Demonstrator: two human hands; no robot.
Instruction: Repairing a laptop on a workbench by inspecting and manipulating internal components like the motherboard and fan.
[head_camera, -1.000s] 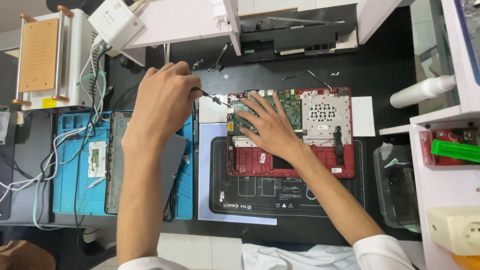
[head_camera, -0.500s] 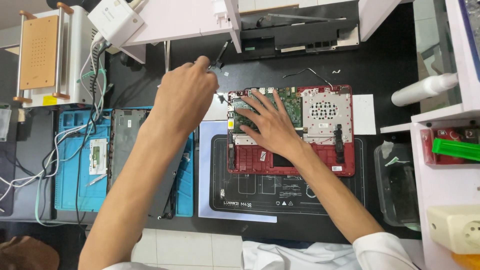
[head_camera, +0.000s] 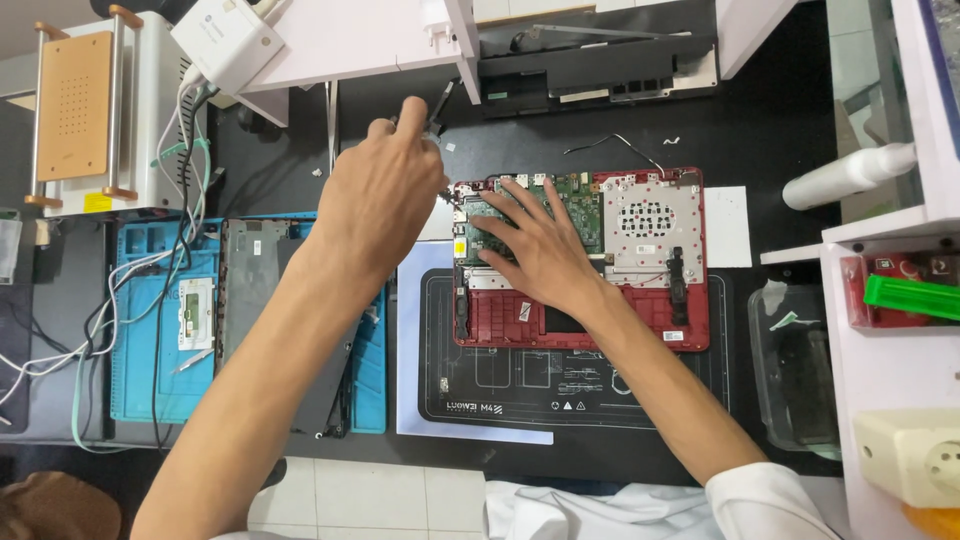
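Raised toward the shelf since a moment before, the left hand was closed around a dark tool; the right hand was spread flat, gripping nothing, on the red laptop base (yellow label at its left edge).

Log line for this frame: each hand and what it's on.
left hand: raised, pinching dark slim tool | right hand: flat on opened red laptop circuit board | surface: black mat

Bare black tabletop lies free beyond my opened red laptop; the white shelf overhangs above my left hand, crowding it.
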